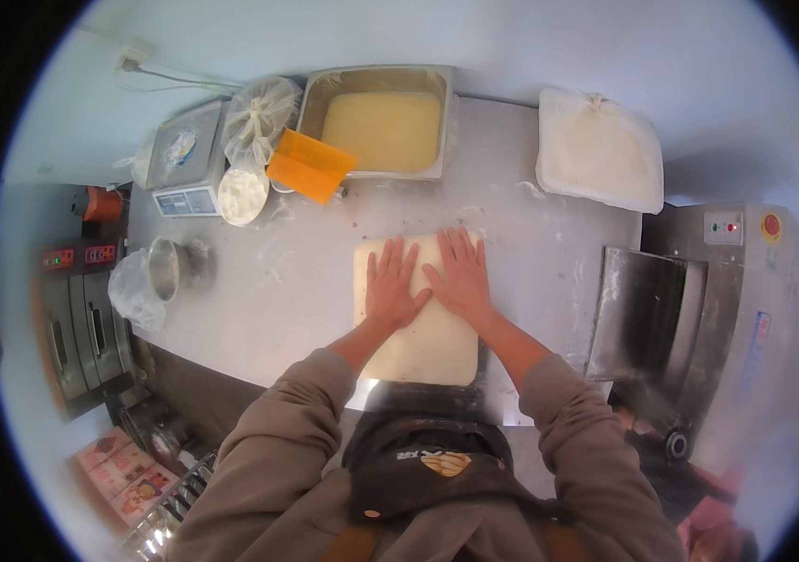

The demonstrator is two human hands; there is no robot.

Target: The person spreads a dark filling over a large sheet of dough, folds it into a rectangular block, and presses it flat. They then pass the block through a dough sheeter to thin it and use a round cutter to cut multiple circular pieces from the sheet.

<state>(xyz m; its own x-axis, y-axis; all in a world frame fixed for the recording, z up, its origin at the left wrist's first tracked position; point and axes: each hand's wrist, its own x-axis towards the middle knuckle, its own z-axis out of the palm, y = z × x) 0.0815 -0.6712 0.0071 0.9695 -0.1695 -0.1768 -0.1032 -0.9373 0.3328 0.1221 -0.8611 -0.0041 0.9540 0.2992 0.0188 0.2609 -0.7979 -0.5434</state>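
A flat, pale rectangular slab of dough (418,351) lies on the metal table near its front edge. My left hand (393,288) rests palm down on the slab's far left part, fingers stretched out. Beside it, my right hand (460,279) lies flat on the far right part, its fingers extended too. The thumbs point toward each other and almost meet. Neither hand grips anything. Both palms hide some of the dough's far half.
Behind the dough stand a metal pan of yellowish liquid (385,126), an orange scraper (310,167), a bowl of white powder (243,195) and a scale (186,201). A metal bowl (165,270) is at left, a white bag (596,150) at far right. A steel machine (732,309) adjoins the right edge.
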